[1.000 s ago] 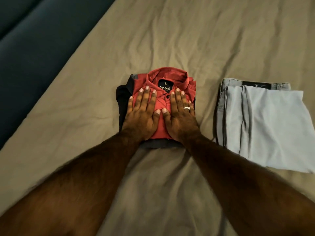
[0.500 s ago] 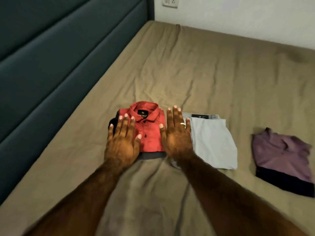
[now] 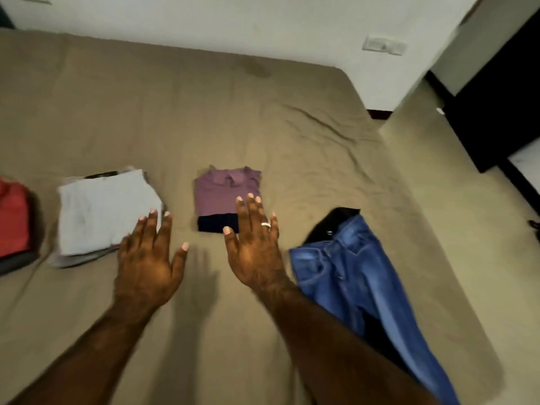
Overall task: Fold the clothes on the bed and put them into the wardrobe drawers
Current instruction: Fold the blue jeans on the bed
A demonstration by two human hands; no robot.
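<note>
On the tan bed sheet (image 3: 263, 118) lie several clothes. A folded red shirt (image 3: 13, 217) on a dark garment sits at the far left edge. Folded light grey trousers (image 3: 102, 209) lie beside it. A folded purple shirt (image 3: 222, 194) rests on a dark navy garment (image 3: 216, 223) in the middle. Unfolded blue jeans (image 3: 356, 276) sprawl at the right over something black. My left hand (image 3: 149, 264) hovers with spread fingers by the grey trousers' near corner. My right hand (image 3: 257, 247), wearing a ring, hovers with fingers straight over the purple shirt's near right corner. Both hold nothing.
A white wall (image 3: 263, 27) with a switch plate (image 3: 382, 46) runs behind the bed. The bed's right edge drops to a tan floor strip, with dark furniture (image 3: 496, 106) at the far right.
My view has swung right from the red shirt. Both hands lifted off the red shirt and moved right, now near the grey trousers and purple shirt. The blue jeans came into view.
</note>
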